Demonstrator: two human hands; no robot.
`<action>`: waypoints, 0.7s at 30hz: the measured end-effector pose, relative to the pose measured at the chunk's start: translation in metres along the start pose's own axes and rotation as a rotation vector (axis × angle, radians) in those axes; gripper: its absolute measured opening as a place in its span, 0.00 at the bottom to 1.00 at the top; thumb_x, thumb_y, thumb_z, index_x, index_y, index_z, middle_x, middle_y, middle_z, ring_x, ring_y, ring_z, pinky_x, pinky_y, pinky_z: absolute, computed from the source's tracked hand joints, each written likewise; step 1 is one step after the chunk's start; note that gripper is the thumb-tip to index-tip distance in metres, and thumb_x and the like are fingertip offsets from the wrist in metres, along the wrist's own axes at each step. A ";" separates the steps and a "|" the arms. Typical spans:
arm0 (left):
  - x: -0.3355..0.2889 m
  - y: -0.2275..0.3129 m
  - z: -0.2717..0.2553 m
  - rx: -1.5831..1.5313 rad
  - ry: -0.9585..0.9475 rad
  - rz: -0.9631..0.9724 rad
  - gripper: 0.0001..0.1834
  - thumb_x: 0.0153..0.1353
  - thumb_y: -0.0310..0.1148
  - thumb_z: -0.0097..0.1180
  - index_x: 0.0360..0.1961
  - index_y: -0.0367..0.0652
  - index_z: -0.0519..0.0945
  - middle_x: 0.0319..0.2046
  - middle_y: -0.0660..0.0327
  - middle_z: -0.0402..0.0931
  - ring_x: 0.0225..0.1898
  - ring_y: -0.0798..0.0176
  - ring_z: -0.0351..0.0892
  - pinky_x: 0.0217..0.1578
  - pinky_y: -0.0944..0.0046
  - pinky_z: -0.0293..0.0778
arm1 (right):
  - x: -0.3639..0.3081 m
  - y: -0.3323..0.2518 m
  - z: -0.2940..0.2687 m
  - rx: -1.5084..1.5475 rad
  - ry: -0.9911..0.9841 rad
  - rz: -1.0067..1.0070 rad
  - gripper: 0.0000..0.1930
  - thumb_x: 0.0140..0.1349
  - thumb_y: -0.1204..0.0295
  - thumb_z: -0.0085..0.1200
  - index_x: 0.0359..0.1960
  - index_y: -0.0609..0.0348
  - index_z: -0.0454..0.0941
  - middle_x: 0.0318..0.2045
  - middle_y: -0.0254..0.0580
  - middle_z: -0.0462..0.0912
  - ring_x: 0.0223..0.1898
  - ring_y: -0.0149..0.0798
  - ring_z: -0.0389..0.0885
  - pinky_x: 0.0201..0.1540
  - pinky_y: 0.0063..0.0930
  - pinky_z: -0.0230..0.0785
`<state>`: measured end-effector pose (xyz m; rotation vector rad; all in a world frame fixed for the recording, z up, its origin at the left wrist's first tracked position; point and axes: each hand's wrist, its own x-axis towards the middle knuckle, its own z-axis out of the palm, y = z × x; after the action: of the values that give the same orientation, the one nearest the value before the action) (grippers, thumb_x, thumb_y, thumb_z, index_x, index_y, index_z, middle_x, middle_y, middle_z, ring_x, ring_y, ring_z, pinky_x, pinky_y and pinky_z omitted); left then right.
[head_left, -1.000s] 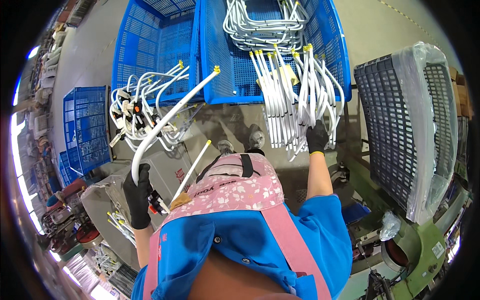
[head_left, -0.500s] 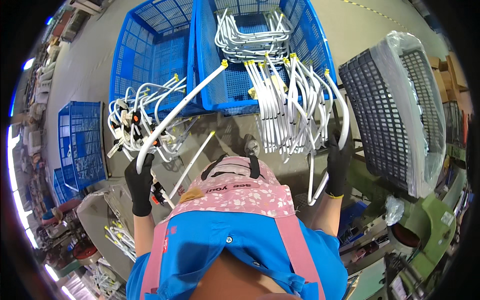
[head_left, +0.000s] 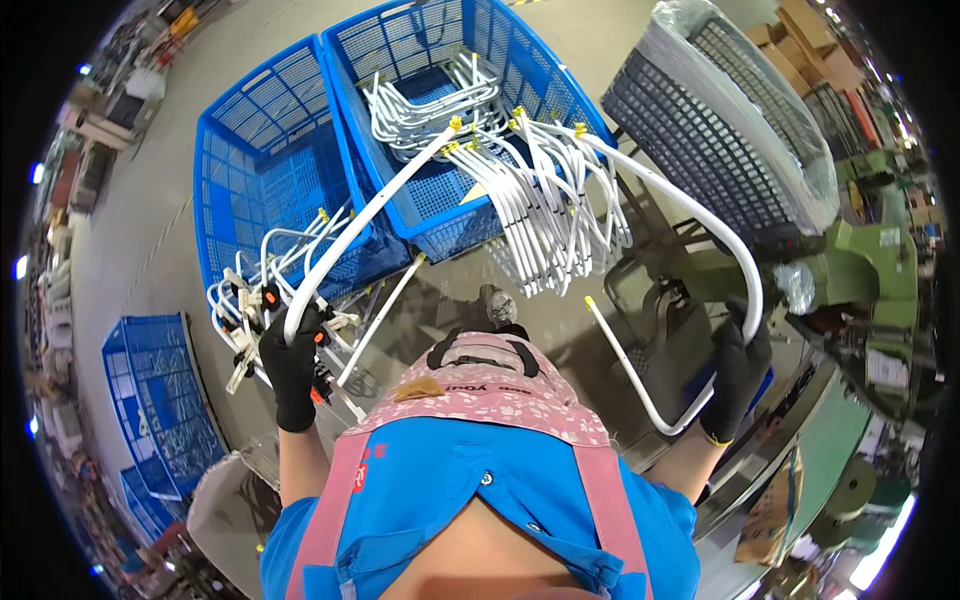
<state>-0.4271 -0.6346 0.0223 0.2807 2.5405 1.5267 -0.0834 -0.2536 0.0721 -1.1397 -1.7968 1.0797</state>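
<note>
- So the left hand (head_left: 290, 372), in a black glove, has its fingers wrapped round a thick white bent tube (head_left: 372, 215). That one slants up and away to a yellow-capped end over the near part of the blue crates.
- Right hand (head_left: 738, 378), black glove too, with its fingers curled round a white curved tube (head_left: 700, 213). It arcs up to a yellow end right by the other tubes' yellow tips; can't tell if it actually touches them.
- Thinner white lengths with yellow tips show below each grip, one by the left hand (head_left: 385, 318), one by the right (head_left: 632, 375). The gloves hide how they join up.
- Just beside the left hand there's a tangle of thin white tubes with black, white and orange connectors (head_left: 270, 294), near the front of a blue mesh plastic crate (head_left: 225, 170).
- Next to that, a second blue plastic crate (head_left: 550, 75) has a stack of bent white tubes (head_left: 430, 115) inside, plus a bunch of white tubes (head_left: 535, 230) hanging over its near wall.
- Off to the right: a dark grid-walled plastic crate (head_left: 690, 125) with a clear plastic liner (head_left: 822, 190), and green machinery (head_left: 875, 270) near it.
- Wearer's got a pink floral apron (head_left: 480, 400) over a blue shirt (head_left: 430, 480).
</note>
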 end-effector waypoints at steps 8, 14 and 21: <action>0.006 0.029 -0.039 -0.258 -0.165 0.211 0.10 0.55 0.24 0.56 0.38 0.37 0.83 0.21 0.70 0.74 0.17 0.80 0.65 0.18 0.76 0.57 | -0.091 0.038 -0.066 -0.420 0.542 -0.232 0.09 0.49 0.85 0.56 0.34 0.62 0.79 0.27 0.35 0.80 0.31 0.32 0.77 0.38 0.26 0.72; 0.002 0.079 -0.023 -0.272 -0.503 0.489 0.10 0.51 0.25 0.56 0.34 0.32 0.81 0.16 0.61 0.74 0.12 0.70 0.71 0.12 0.71 0.65 | -0.109 0.025 -0.058 -0.414 0.470 -0.388 0.09 0.43 0.85 0.62 0.25 0.60 0.79 0.25 0.37 0.81 0.28 0.32 0.78 0.33 0.23 0.70; -0.020 0.131 0.088 -0.307 -1.096 0.760 0.23 0.47 0.24 0.60 0.48 0.36 0.79 0.54 0.50 0.73 0.44 0.58 0.79 0.39 0.65 0.75 | -0.128 0.042 -0.106 -0.232 0.494 -0.350 0.08 0.48 0.81 0.65 0.25 0.58 0.76 0.25 0.36 0.80 0.26 0.29 0.75 0.31 0.22 0.67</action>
<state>-0.3771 -0.5039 0.0977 1.6186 1.3408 1.3030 0.0666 -0.3352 0.0550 -1.0568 -1.6588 0.3507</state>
